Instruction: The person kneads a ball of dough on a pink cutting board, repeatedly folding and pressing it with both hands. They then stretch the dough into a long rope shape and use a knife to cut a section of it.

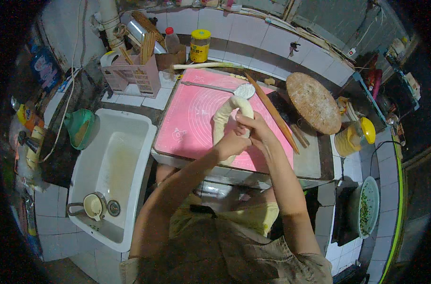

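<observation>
A thick rope of pale dough (221, 122) bends in an arch over a pink silicone mat (180, 117) with printed rings. My right hand (257, 128) grips the dough's right-hand length, thumb across it. Just below, and touching it, my left hand (234, 143) has its fingers closed around the same end; what lies between the fingers is partly hidden. The dough's other end shows beneath my left wrist at the mat's front edge. Beyond the arch rests a long-handled metal spoon (245, 91) heaped with white flour. A tapered wooden rolling pin (272, 112) lies aslant to the right.
Left of the counter is a white sink (123, 156) holding a small pot (93, 206). A floured round wooden board (313, 103) leans at the right, near a yellow-lidded jar (355, 136). A scallion (208, 65) lies behind the mat. A bowl of chopped greens (366, 207) stands far right.
</observation>
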`<state>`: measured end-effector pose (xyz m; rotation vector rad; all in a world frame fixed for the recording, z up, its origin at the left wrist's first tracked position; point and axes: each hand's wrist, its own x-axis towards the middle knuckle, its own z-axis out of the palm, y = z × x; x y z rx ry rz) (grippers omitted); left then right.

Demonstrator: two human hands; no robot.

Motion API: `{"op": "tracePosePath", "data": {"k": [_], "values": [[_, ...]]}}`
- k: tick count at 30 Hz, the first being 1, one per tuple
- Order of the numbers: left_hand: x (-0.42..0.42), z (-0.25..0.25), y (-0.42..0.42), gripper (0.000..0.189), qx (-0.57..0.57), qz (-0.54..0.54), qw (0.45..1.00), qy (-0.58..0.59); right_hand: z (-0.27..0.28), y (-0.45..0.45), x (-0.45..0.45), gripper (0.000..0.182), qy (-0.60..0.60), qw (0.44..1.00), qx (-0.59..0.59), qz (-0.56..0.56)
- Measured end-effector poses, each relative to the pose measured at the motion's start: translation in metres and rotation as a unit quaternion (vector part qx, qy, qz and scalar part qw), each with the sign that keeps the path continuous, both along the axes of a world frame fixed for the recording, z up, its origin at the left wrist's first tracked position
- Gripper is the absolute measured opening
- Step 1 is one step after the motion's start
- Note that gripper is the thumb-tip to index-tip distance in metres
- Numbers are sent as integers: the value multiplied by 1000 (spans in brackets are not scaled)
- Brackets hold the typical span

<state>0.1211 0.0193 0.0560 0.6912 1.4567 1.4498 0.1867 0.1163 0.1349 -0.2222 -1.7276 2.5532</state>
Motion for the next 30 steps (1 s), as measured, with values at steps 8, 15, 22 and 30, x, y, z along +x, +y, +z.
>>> {"op": "tracePosePath", "data": {"k": [8,15,22,30], "values": [[12,-54,22,26,43,97,969,221,-12,-22,-2,24,-20,977,108,-181],[-14,-54,31,34,144,105,939,295,1,-12,-14,30,27,983,57,-171],[-47,77,-12,59,59,-31,963,263,32,0,-28,37,119,967,152,-164],[-32,11,-29,54,225,40,972,-55,-40,-17,-1,51,119,726,652,-184]]}}
